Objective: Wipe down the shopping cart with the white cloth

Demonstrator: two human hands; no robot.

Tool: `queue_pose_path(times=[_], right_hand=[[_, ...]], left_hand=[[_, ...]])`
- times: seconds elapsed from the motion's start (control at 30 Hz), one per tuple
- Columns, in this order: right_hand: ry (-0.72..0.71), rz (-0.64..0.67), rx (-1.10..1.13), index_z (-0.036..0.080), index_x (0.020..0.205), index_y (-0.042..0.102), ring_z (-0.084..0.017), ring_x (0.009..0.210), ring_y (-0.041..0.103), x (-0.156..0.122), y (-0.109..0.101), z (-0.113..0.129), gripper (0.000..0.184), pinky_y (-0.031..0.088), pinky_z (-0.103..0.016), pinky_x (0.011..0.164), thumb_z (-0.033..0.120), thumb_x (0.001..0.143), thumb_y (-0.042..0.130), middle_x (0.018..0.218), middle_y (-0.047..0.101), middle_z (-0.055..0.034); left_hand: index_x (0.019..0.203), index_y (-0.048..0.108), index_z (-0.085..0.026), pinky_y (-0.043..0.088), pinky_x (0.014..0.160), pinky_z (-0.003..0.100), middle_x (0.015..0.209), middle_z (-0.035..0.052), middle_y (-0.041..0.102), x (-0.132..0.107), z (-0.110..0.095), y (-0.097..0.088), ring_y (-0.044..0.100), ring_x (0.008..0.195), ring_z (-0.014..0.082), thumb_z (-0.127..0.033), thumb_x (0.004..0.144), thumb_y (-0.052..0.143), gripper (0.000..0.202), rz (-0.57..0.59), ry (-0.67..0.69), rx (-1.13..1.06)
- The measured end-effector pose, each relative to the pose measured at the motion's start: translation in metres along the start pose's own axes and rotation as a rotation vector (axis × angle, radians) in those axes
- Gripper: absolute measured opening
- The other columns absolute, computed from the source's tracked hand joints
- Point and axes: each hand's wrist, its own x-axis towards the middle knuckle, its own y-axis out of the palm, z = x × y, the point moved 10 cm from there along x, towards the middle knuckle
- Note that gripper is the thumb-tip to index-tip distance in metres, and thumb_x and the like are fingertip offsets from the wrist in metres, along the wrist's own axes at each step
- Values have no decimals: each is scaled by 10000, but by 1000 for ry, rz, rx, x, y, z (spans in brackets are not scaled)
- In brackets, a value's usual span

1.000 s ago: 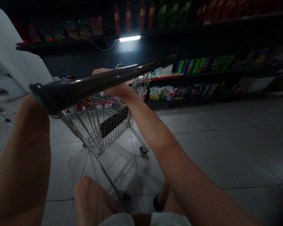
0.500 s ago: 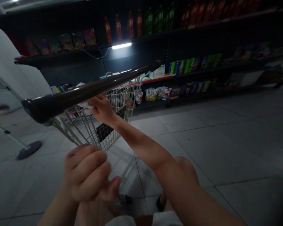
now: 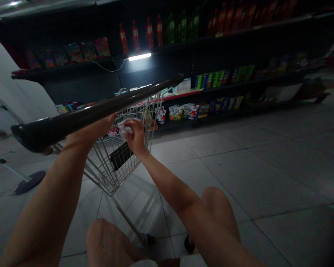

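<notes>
The left hand (image 3: 94, 126) is under a long dark cart handle (image 3: 72, 116), and the handle is smooth, shiny plastic. Past the hands is a pale wire cart basket (image 3: 105, 163) made of thin metal bars with a dull shine. The right hand (image 3: 136, 137) pinches a small crumpled white scrap (image 3: 125, 129), and it looks soft like paper, but it could be cloth. Far ahead of the hands, bright packets (image 3: 180, 111) look shiny, and the black shelf (image 3: 58, 68) looks flat and dull. Below the hands, grey floor tiles (image 3: 239, 178) are smooth with a soft shine.
</notes>
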Motion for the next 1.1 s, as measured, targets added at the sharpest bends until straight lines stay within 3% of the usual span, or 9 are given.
queue_pose_path(times=[0.13, 0.23, 0.33, 0.5, 0.67, 0.8, 0.87, 0.97, 1.1], right_hand=[[-14, 38, -99, 234, 1082, 621, -224, 1220, 458, -7, 32, -5, 244, 371, -425, 1105, 165, 875, 512, 1196, 543, -80], [-26, 227, -161, 216, 1050, 662, -247, 1215, 448, -50, 72, -28, 272, 357, -435, 1101, 104, 826, 556, 1204, 537, -106], [40, 381, -202, 202, 1001, 694, -252, 1194, 445, -98, 88, -65, 257, 354, -434, 1092, 80, 817, 561, 1198, 538, -119], [119, 607, -156, 177, 860, 696, -204, 1065, 494, -136, 74, -112, 311, 404, -362, 1033, -25, 693, 528, 1061, 583, -90], [297, 168, -212, 141, 976, 644, -230, 1157, 444, -92, 17, -134, 314, 367, -419, 1074, 39, 747, 456, 1127, 522, -126], [189, -72, -186, 152, 1036, 642, -219, 1177, 449, -53, 12, -115, 322, 370, -379, 1081, 74, 781, 462, 1157, 506, -127], [179, 26, -200, 162, 1033, 661, -224, 1207, 454, -57, 29, -114, 323, 353, -385, 1101, 72, 774, 490, 1177, 526, -124], [326, 319, -224, 177, 887, 688, -219, 1179, 509, -108, 52, -132, 299, 375, -385, 1092, 15, 701, 519, 1123, 595, -98], [477, 412, -229, 169, 748, 653, -174, 912, 600, -168, 34, -144, 245, 517, -331, 890, 5, 682, 483, 947, 635, -60]], left_hand=[[1123, 682, -143, 427, 928, 528, 983, 179, 699, 5, 15, 19, 627, 1026, 374, -490, 923, 361, 513, 66, -78, 163], [1052, 704, -167, 457, 911, 500, 907, 152, 708, 5, 17, 19, 639, 980, 343, -527, 903, 410, 488, 49, -107, 137], [938, 713, -176, 481, 871, 482, 824, 129, 692, 3, 22, 17, 640, 909, 318, -558, 879, 468, 458, 50, -135, 128], [952, 684, -177, 470, 886, 455, 808, 78, 659, -2, 34, 16, 584, 892, 255, -560, 908, 465, 444, 131, -186, 134], [978, 640, -183, 401, 972, 485, 833, 31, 621, -10, 48, 12, 497, 940, 229, -606, 901, 485, 457, 190, -241, 148], [935, 640, -192, 383, 980, 482, 771, 23, 613, -16, 61, 10, 514, 909, 233, -642, 896, 473, 481, 224, -269, 127], [937, 651, -191, 396, 969, 467, 793, 31, 638, -18, 65, 9, 530, 903, 233, -660, 896, 456, 510, 231, -250, 172], [963, 678, -191, 429, 919, 429, 881, 62, 687, -21, 68, 5, 568, 908, 245, -669, 927, 364, 573, 216, -171, 312], [1000, 708, -193, 439, 868, 408, 980, 117, 716, -28, 82, 4, 619, 961, 294, -701, 932, 258, 682, 206, -129, 403]])
